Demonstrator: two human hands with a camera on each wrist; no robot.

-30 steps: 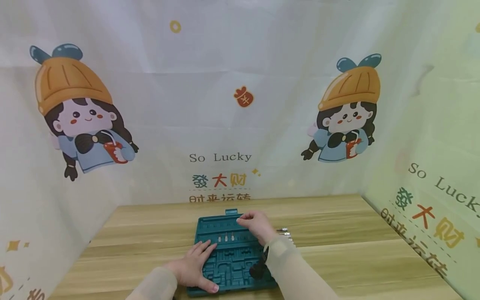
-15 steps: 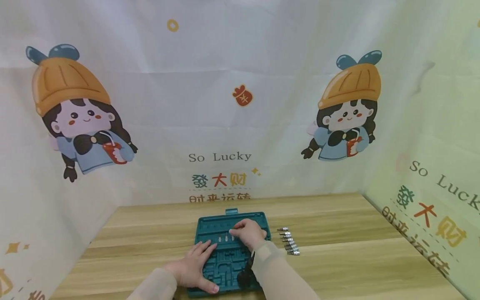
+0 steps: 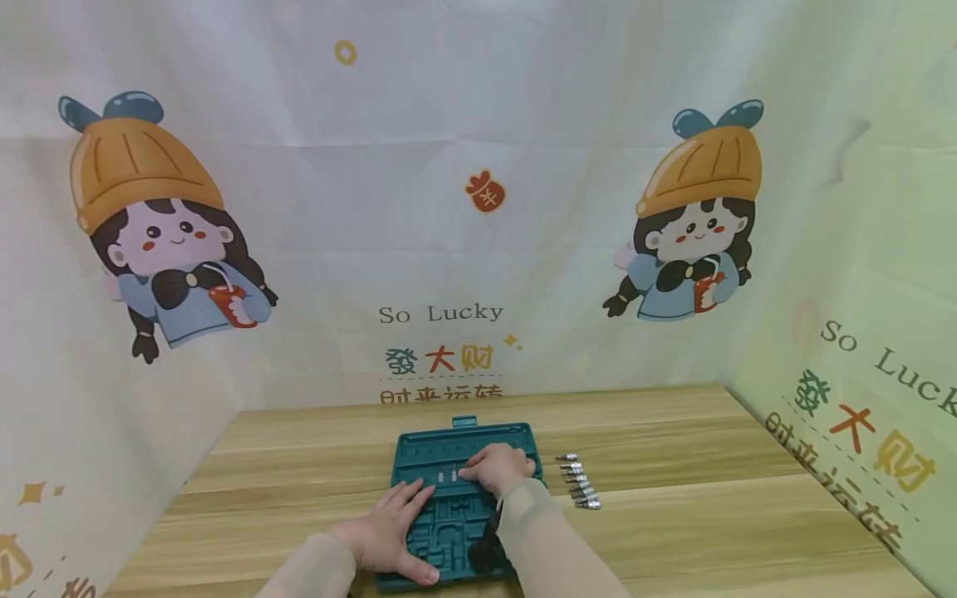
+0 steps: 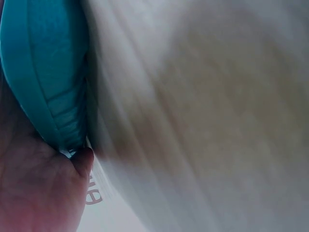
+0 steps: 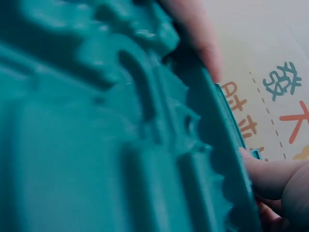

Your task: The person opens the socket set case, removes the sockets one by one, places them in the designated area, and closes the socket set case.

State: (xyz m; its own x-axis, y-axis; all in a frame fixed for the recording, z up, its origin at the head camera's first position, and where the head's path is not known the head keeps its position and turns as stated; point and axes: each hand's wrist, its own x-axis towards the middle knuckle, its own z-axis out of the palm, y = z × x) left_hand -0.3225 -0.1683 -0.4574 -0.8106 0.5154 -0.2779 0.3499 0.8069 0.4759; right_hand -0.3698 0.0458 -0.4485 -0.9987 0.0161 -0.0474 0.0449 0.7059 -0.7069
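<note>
A teal plastic socket case (image 3: 489, 432) lies open on the table, its moulded slots facing up. My left hand (image 3: 377, 531) rests along its left edge with fingers spread and straight; the left wrist view shows the thumb near a rounded corner of the case (image 4: 53, 72). Inside, two small silver bit sockets (image 3: 441, 477) stand upright in a row. At this row, my right hand (image 3: 497, 467) has curled fingers, with thumb and forefinger pinching at the spot of a third bit socket, which they cover. The right wrist view shows curled fingers (image 5: 270, 179) beyond the case's moulded surface (image 5: 63, 159).
Several silver bit sockets (image 3: 577, 479) lie in a column on the wooden table (image 3: 673, 465), right of the case. A latch (image 3: 464, 421) sticks out at the case's far edge. A printed cloth (image 3: 561, 274) hangs behind and at the sides.
My right hand has come down and nearer from the case's far edge to the bit socket row, covering the third one. The sockets on the table came into full view. My left hand stays put.
</note>
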